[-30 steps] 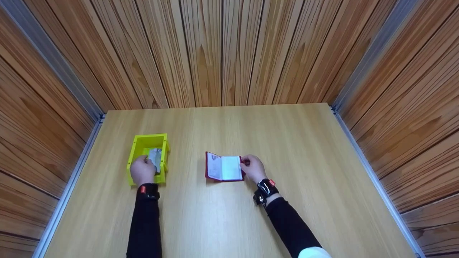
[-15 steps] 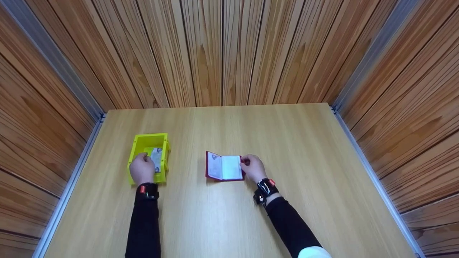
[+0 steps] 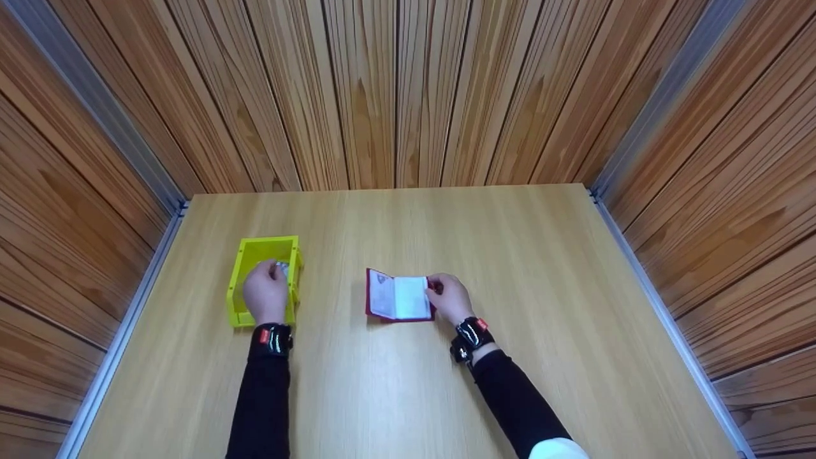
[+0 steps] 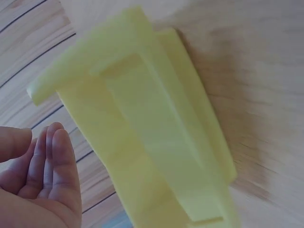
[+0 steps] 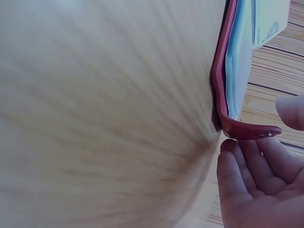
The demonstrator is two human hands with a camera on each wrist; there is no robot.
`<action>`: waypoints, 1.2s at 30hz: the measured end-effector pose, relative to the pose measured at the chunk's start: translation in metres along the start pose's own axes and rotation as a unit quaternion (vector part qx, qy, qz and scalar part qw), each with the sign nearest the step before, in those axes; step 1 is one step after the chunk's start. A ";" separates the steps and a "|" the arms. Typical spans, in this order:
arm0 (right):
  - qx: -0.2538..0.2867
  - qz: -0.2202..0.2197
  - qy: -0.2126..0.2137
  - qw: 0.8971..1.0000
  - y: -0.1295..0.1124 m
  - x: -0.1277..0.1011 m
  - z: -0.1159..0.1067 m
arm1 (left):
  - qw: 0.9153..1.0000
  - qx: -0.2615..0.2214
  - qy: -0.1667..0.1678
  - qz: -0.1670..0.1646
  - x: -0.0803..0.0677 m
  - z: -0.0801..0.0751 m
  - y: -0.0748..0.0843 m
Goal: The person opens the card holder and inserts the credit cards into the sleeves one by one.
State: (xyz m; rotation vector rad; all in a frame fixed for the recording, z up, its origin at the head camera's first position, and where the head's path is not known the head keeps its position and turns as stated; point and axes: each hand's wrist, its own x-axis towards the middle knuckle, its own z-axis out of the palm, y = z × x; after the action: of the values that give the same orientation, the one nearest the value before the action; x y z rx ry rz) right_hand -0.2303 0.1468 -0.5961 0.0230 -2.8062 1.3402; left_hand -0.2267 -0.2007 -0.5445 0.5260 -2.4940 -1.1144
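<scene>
My left hand (image 3: 265,294) hovers open over the yellow bin (image 3: 244,273), left of centre on the desk (image 3: 408,382); my right hand (image 3: 449,298) pinches the red booklet's (image 3: 399,298) edge, mid-frame.

**Both hands forward, forearms on black sleeves**

The left hand (image 3: 265,293) lies at about 9 o'clock, palm down, its fingers (image 4: 53,156) straight and close together. The right hand (image 3: 448,298) lies near the centre, fingers (image 5: 247,166) loosely curved, thumb apart. Each wrist carries a black band.
</scene>
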 end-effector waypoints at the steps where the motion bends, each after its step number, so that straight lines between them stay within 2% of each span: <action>1: -0.003 -0.003 0.000 1.000 0.000 0.000 0.000 | 1.000 -0.003 0.000 0.007 -0.001 0.001 0.002; 6: -0.009 0.001 -0.003 1.000 -0.004 0.000 -0.001 | 0.999 -0.013 -0.002 0.049 -0.007 0.006 0.013; 9: -0.011 0.009 -0.003 1.000 -0.006 0.000 -0.001 | 0.998 -0.019 -0.012 0.063 -0.011 0.012 0.023; 17: -0.013 0.016 -0.006 1.000 -0.006 0.000 0.000 | 0.995 -0.017 -0.073 0.059 -0.028 0.036 0.037; 22: -0.029 -0.014 0.003 0.999 -0.004 -0.001 0.001 | 0.993 -0.010 -0.100 0.065 -0.038 0.053 0.040; 29: -0.045 -0.044 0.003 0.998 -0.006 -0.003 0.002 | 0.989 -0.004 -0.143 0.050 -0.051 0.071 0.047; 36: -0.058 -0.091 0.005 0.994 -0.006 -0.002 0.004 | 0.984 -0.011 -0.159 0.077 -0.063 0.086 0.052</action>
State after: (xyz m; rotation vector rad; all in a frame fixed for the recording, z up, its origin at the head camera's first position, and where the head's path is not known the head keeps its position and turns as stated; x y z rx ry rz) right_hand -0.2285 0.1396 -0.5943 0.2617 -2.7888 1.1333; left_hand -0.2217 -0.0854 -0.5690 0.1517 -2.7314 -1.2456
